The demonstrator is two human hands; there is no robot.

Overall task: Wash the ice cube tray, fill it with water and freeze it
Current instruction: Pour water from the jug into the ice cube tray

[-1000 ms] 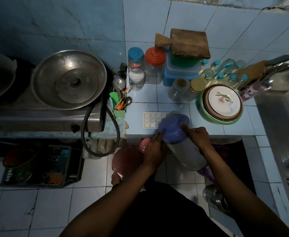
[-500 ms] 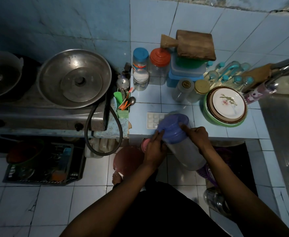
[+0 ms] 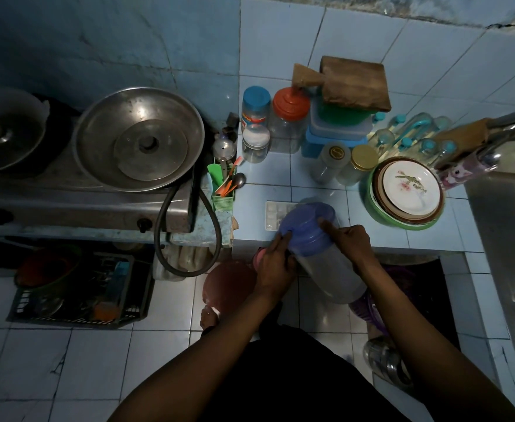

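Since 1.0 s ago nothing shifts: both hands, left hand [image 3: 276, 264] and right hand [image 3: 352, 243], clamp the tilted jug [image 3: 320, 251], lid over ice cube tray [image 3: 273, 214], likely for pouring.

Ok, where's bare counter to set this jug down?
Bare tiles lie between the green utensil holder and the ice cube tray, and between the jug and the stacked plates. The back wall is crowded with jars.

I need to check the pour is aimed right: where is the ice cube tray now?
In the head view, the ice cube tray lies flat on the blue tiled counter near its front edge, partly hidden behind the jug's purple lid, right of the green utensil holder.
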